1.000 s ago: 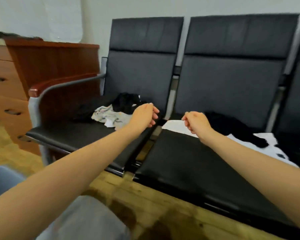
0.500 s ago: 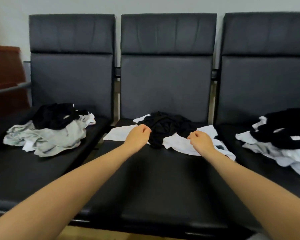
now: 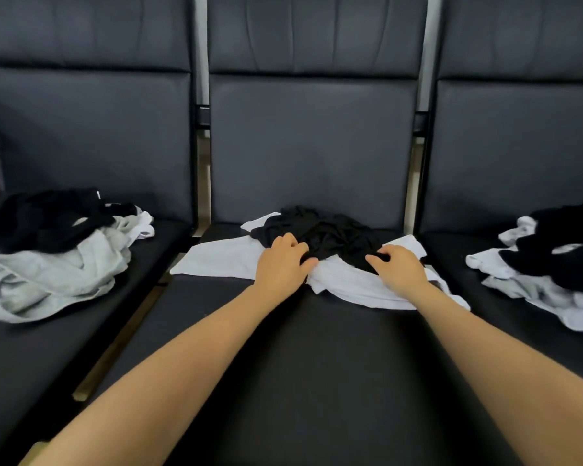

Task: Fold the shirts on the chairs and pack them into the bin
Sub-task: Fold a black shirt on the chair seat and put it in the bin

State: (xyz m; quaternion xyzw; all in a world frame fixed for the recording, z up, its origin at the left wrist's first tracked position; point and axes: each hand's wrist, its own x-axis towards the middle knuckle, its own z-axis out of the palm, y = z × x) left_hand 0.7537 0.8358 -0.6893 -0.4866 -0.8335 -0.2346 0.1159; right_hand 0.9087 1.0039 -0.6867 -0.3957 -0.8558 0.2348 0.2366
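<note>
Shirts lie heaped on the middle seat point(image 3: 317, 381), a black shirt point(image 3: 323, 235) over a white one point(image 3: 223, 258). Your left hand point(image 3: 281, 264) and right hand point(image 3: 399, 269), fists a moment ago, now curl into the black shirt: folding starts here. No bin shows.

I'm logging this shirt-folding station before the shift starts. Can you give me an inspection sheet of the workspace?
Surface: middle chair seat, black, bare in front.
Job's things: black shirt crumpled on white shirt; left shirt pile; right shirt pile. Bin: nothing seen.
Clutter: nothing seen.
Grippers: left hand grips the black shirt's edge; right hand touches it, fingers curled.
Cables: nothing seen.
Surroundings: three black chair backs.
</note>
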